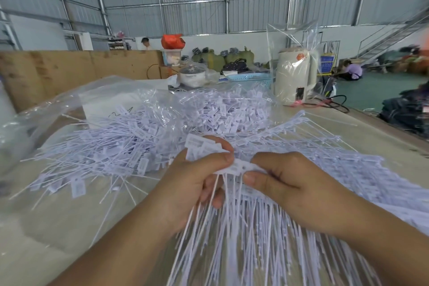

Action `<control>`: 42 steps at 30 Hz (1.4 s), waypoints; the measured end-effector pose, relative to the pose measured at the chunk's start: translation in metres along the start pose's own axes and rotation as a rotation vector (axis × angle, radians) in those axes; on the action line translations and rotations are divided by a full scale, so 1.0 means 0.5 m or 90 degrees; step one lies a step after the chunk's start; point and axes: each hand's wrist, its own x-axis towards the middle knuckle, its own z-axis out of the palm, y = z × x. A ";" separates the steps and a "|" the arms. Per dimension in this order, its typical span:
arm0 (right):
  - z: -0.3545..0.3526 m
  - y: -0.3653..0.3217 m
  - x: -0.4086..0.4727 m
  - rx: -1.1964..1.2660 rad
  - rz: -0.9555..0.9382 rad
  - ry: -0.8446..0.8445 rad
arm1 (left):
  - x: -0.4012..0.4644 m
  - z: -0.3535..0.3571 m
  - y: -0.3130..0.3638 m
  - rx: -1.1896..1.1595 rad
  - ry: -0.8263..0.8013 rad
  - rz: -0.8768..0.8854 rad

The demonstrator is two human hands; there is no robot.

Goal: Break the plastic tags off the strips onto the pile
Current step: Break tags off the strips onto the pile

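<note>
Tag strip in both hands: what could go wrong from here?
1. The left hand already holds several broken-off tags while pinching the strip against the right hand; some could slip and drop short of the pile.
2. The long thin tails hanging from the strip cross each other and lie over more strips, so a snap may tangle or drag them.
3. The loose plastic bag lies under the pile and may shift.

A pale worktable is carrying a sprawling pile of white plastic tags, clear plastic bags, a cream electric kettle, a lidded pot and a blue basket.
</note>
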 end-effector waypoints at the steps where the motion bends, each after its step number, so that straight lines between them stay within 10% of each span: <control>1: -0.001 0.002 0.001 0.010 0.005 0.000 | 0.001 -0.001 -0.001 0.019 -0.010 0.007; 13: 0.011 0.009 0.005 0.028 0.005 0.002 | 0.007 -0.002 -0.009 0.198 0.016 0.101; 27: 0.022 0.019 0.008 0.005 0.004 0.024 | -0.003 0.021 -0.019 0.080 0.070 0.045; 42: 0.024 -0.009 0.023 0.052 -0.007 0.336 | 0.005 -0.003 0.011 -0.124 0.261 -0.090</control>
